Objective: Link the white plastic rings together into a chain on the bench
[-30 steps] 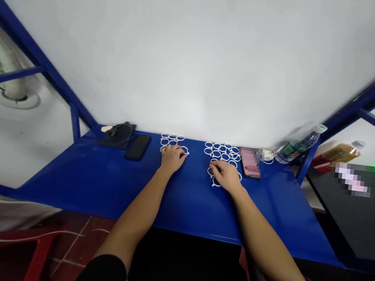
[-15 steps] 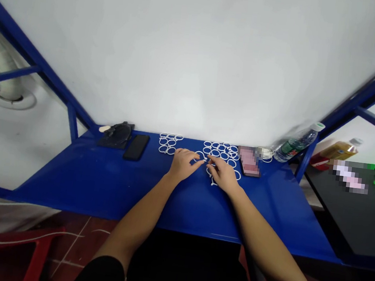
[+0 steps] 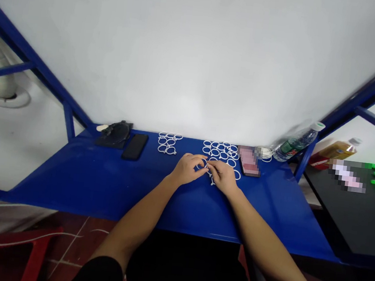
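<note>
Between my two hands is a white plastic curtain ring [image 3: 198, 165], partly covered by fingers. My left hand [image 3: 186, 168] is closed around the ring's left side with thumb and fingertips. My right hand [image 3: 223, 176] pinches at the ring's right side, where its small eyelet seems to be; the fingertips hide the detail. Beyond and partly beneath my right hand lie several more white rings [image 3: 215, 153] on the blue tabletop [image 3: 93, 183]. A smaller group of white rings [image 3: 163, 141] lies in rows beyond my left hand.
Left of the rings are a black phone [image 3: 135, 147] and a black plastic bag [image 3: 116, 134]. To the right lie a pink-screened phone [image 3: 249, 162], a white cable [image 3: 267, 155] and a leaning water bottle [image 3: 294, 144]. Blue frame bars [image 3: 68, 121] rise at both sides.
My hands have come together, and my right fingertips now meet the ring in my left hand. That ring has moved slightly toward me. The view has shifted a little.
</note>
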`<state>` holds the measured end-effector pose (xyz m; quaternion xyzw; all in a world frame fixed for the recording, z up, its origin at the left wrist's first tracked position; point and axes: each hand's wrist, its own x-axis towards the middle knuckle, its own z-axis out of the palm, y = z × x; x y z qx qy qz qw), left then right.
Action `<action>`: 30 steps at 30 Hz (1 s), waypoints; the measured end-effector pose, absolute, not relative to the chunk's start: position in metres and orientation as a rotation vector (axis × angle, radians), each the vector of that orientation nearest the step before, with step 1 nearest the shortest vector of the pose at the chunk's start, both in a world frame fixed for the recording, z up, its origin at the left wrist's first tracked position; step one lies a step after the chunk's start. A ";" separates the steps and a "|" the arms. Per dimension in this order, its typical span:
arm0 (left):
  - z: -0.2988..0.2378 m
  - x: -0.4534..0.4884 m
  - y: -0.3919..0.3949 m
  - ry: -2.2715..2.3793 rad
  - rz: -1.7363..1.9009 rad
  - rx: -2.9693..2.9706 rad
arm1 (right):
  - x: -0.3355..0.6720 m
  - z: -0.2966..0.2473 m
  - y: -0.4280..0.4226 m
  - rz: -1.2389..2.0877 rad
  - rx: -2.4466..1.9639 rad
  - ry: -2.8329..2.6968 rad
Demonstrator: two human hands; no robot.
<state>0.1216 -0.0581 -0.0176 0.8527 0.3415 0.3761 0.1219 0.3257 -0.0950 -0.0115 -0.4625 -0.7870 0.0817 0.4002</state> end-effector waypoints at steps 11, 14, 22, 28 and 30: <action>-0.023 0.119 -0.048 1.163 0.949 2.532 | 0.325 -0.015 -0.089 0.261 -1.229 -1.877; -0.028 0.120 -0.042 1.370 0.761 2.580 | 0.328 -0.015 -0.088 0.230 -1.292 -1.833; -0.039 0.125 -0.039 1.549 0.665 2.532 | 0.332 -0.014 -0.087 0.156 -1.297 -1.813; -0.042 0.133 -0.042 1.375 0.627 2.599 | 0.332 -0.014 -0.087 0.158 -1.311 -1.842; -0.044 0.135 -0.041 1.374 0.625 2.604 | 0.332 -0.015 -0.086 0.159 -1.313 -1.836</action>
